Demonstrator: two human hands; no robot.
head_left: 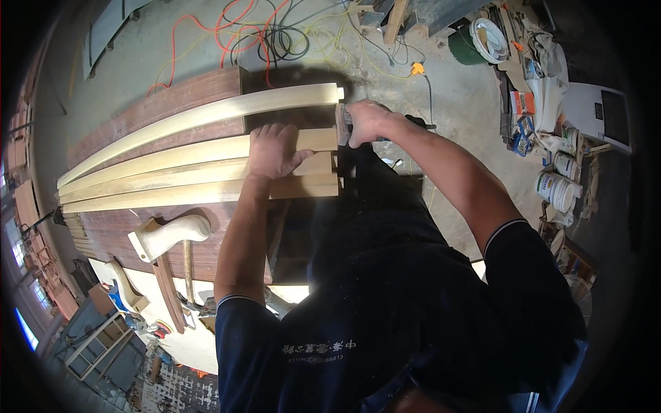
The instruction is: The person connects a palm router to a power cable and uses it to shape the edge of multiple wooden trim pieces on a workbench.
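Observation:
Several long pale wooden bars [172, 157] lie side by side across a brown board, their right ends overhanging it. My left hand [273, 151] is closed over one of the middle bars near its right end, fingers bent over the far side and thumb on the near side. With my right hand [372, 122] I grip a small block-like tool [341, 125] with a flat greyish face. That face is up against the end of the bar under my left hand. Its exact kind is hidden by my fingers. Farther back lies another pale bar [206, 113], apart from both hands.
Nearer me on the brown board [103, 230] rest a curved pale wooden piece [169, 237] and a hammer [188, 272]. Orange, black and yellow cables [265, 38] tangle on the floor beyond. Buckets [556, 191] and clutter line the right side.

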